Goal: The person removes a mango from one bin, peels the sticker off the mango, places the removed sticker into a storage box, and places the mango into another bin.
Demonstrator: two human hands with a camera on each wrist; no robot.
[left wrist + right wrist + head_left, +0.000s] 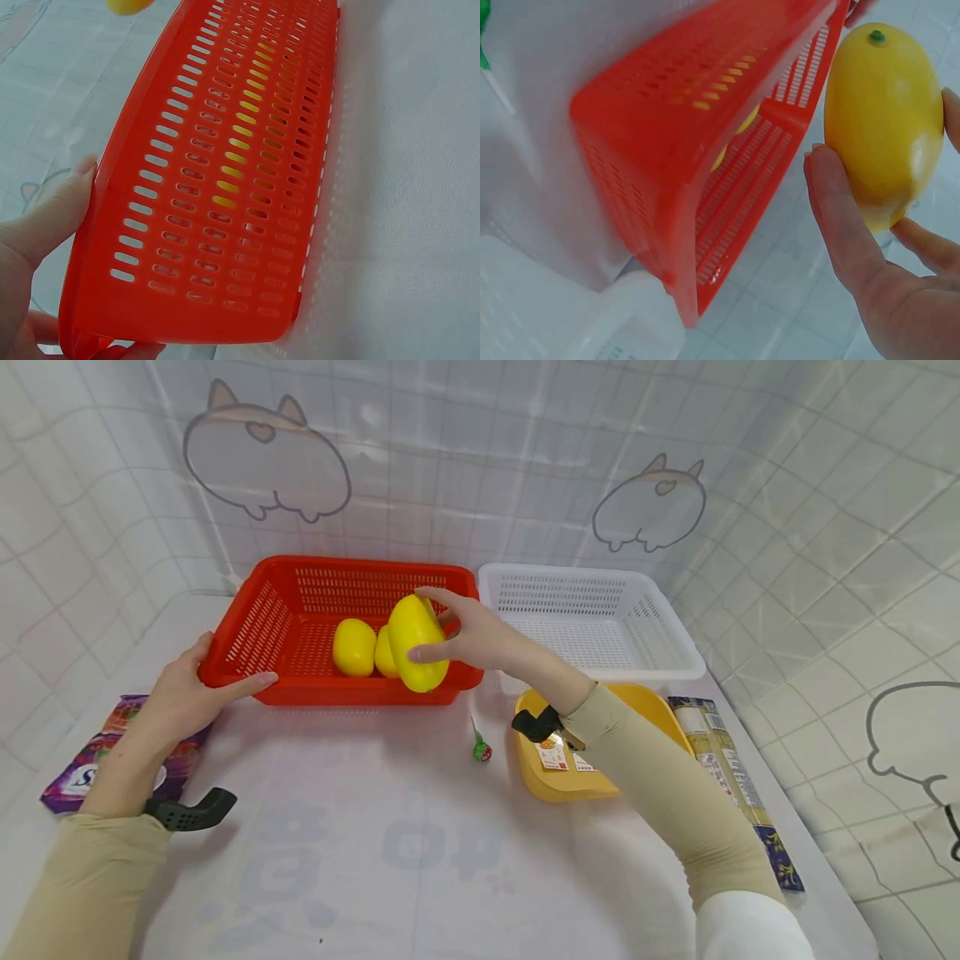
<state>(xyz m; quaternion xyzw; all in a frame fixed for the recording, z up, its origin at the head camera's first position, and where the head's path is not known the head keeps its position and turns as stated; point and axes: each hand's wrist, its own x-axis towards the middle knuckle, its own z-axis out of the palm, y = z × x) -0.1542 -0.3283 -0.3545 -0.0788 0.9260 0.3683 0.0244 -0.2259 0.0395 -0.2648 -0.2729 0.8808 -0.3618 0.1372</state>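
Note:
A yellow lemon (pixel 415 642) is held over the front right part of the red basket (pixel 360 693). My right hand (pixel 483 633) grips it from the right, thumb on the near side; in the right wrist view the lemon (pixel 885 112) shows a green spot at one end. Inside the basket lie a whole lemon (pixel 354 647) and another lemon (pixel 383 652), partly hidden behind the held one. At the basket's front left corner my left hand (pixel 176 693) holds the rim. The left wrist view shows its thumb (pixel 56 206) against the rim and fingers curled below.
A white basket (pixel 600 674) stands right of the red one. Nearer are a yellow tub (pixel 540 783) with labelled items, partly under my right forearm, and a small green lollipop (pixel 482 749). A purple packet (pixel 82 777) lies left, long printed packets (pixel 731 768) right.

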